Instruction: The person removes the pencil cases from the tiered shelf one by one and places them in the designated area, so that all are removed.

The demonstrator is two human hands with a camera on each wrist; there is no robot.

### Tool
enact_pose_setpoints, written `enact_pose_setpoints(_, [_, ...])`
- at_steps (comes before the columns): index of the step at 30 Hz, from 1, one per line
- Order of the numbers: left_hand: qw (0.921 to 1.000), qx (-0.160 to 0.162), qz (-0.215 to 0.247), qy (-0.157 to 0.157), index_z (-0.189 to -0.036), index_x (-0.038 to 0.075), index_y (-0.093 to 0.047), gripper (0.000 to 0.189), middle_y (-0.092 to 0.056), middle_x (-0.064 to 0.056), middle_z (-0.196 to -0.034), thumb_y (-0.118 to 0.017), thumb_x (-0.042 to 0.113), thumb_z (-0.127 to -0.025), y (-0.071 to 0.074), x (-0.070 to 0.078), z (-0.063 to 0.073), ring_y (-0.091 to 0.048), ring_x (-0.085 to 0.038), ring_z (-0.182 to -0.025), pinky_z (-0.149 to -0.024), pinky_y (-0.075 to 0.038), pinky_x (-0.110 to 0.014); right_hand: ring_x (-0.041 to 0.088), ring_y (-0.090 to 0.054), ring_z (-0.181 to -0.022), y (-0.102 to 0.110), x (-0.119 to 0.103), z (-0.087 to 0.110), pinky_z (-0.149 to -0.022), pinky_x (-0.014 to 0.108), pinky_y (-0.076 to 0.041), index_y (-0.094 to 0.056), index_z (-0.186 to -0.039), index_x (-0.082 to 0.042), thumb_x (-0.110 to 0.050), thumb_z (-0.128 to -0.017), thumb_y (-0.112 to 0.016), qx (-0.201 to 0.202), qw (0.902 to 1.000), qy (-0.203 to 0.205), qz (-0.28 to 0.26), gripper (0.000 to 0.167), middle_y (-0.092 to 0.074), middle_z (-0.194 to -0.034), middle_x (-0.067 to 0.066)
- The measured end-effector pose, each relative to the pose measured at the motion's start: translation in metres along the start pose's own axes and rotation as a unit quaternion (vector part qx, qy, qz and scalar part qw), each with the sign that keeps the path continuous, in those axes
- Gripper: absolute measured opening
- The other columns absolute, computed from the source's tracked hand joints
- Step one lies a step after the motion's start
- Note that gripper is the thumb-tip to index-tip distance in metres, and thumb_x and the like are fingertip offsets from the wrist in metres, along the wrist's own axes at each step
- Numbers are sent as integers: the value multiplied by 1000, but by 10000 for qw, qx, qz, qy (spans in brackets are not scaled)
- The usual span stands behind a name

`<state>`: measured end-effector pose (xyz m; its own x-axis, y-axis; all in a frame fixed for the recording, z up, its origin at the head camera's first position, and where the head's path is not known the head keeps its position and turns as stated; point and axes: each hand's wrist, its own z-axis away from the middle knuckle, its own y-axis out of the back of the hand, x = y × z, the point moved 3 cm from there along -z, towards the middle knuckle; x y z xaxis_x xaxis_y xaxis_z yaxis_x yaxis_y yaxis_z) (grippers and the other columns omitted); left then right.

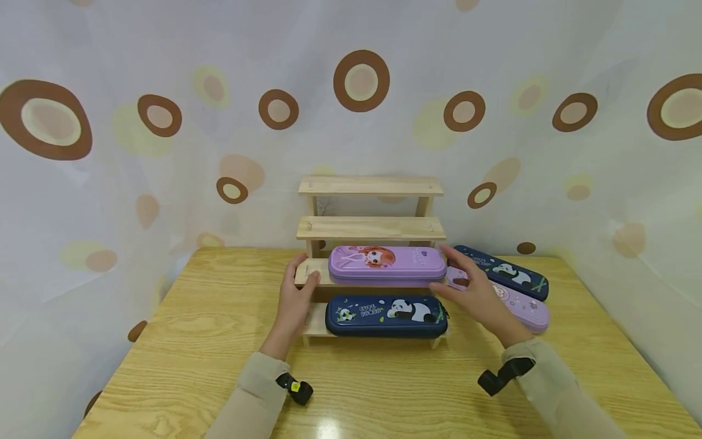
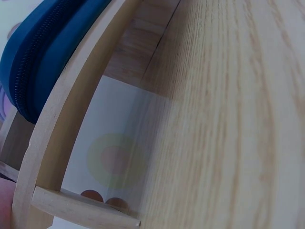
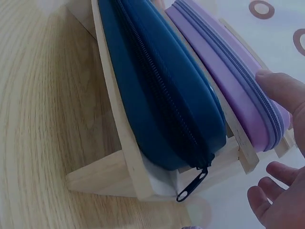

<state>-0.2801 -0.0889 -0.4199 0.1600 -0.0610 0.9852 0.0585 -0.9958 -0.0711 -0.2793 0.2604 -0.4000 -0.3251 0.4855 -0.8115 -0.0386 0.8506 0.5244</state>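
Observation:
A purple pencil case (image 1: 388, 266) with a cartoon girl on its lid lies on the second step from the bottom of a wooden tiered rack (image 1: 370, 228). My right hand (image 1: 476, 297) is at its right end, thumb and index finger spread around that end; in the right wrist view the other fingers (image 3: 271, 188) are loosely bent beside the rack. At the left end of the same step is my left hand (image 1: 293, 305), thumb and index finger apart, a gap between it and the case. On the lowest step sits a navy panda pencil case (image 1: 386, 316), its zipper pull (image 3: 193, 185) hanging at the right.
Right of the rack, a second navy panda case (image 1: 510, 273) and a lilac pencil case (image 1: 529, 310) lie on the wooden table (image 1: 230, 323). The rack's two upper steps (image 1: 370, 185) rise behind. A cloth with printed circles (image 1: 362, 140) hangs around the back and sides.

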Motion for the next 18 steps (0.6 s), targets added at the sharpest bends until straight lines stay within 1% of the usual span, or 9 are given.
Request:
enact_pose_setpoints(6, [10000,13,-10,-7,-148,4,-36,53,-30,-14,-155,-56,10,-100,0,-1,2,-26,-28,-143,-117,-21,-44,36,-30,-140,-7,-1,-6,-104,62,-35,-29,-155,-34,-38,-87,-75,-236,9995,-189,105,82,-27,-158,8])
enact_pose_setpoints(12, [9999,48,-37,-103,-148,2,-37,53,-31,-16,-154,-57,9,-99,0,0,2,-26,-29,-142,-116,-22,-46,41,-20,-143,-13,-6,-11,-106,67,-27,-26,-156,-36,-45,-86,-75,-395,9979,-454,238,87,-20,-161,11])
enact_pose_setpoints(18, [9998,50,-92,-152,-148,2,-37,53,-31,-16,-155,-57,9,-99,0,2,1,-24,-31,-143,-117,-20,-48,41,-26,-140,-17,-6,-17,-106,63,-32,-26,-156,-37,-42,-85,-77,-496,9977,-451,58,88,-21,-160,12])
